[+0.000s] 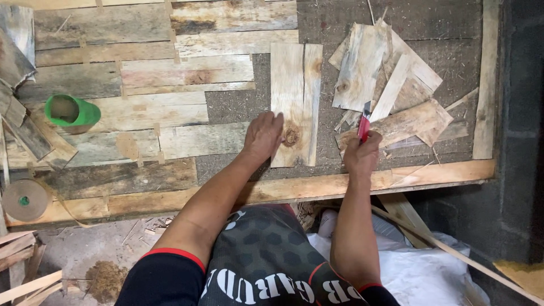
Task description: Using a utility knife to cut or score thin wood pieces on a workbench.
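Observation:
My left hand (262,135) lies flat on the lower left edge of a pale wooden board (296,90) with a knot near its bottom, pressing it onto the work surface. My right hand (361,154) is closed around a red utility knife (364,123), its blade pointing up and away from me, just right of the board. The knife tip sits at the lower edge of a pile of thin wood offcuts (391,85).
Several flat pieces of veneer are laid side by side across the left of the panel (141,96). A green cup (71,110) lies on its side at the left. A roll of brown tape (24,199) rests at the front left. A wooden frame rail (430,173) runs along the front.

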